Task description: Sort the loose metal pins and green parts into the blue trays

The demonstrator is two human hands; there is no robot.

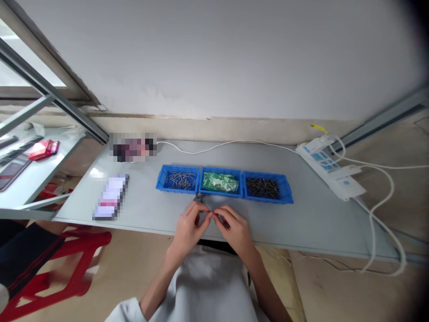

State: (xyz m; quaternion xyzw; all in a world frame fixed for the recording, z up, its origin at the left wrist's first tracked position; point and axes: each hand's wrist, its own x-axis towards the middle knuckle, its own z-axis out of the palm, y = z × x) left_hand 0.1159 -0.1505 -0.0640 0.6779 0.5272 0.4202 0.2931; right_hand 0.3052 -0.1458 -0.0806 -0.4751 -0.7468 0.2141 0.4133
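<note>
My left hand (191, 226) and my right hand (234, 228) meet fingertip to fingertip over the front of the grey table (140, 210). Both are closed in a pinch; a tiny dark thing seems to sit between the tips, too small to name. Just beyond my left hand lies a small heap of dark thin pieces (201, 197). Three blue bins stand in a row behind: the left bin (161, 179) holds thin silvery pins or screws, the middle bin (221, 169) green and clear small pieces, the right bin (287, 190) dark screw-like pieces.
A blurred-out phone (112, 197) lies at the left, with another blurred object (134, 147) behind it. A white power strip (330, 167) with looping cables lies at the right. A person's leg (27, 250) and a red stool (80, 259) are at the lower left.
</note>
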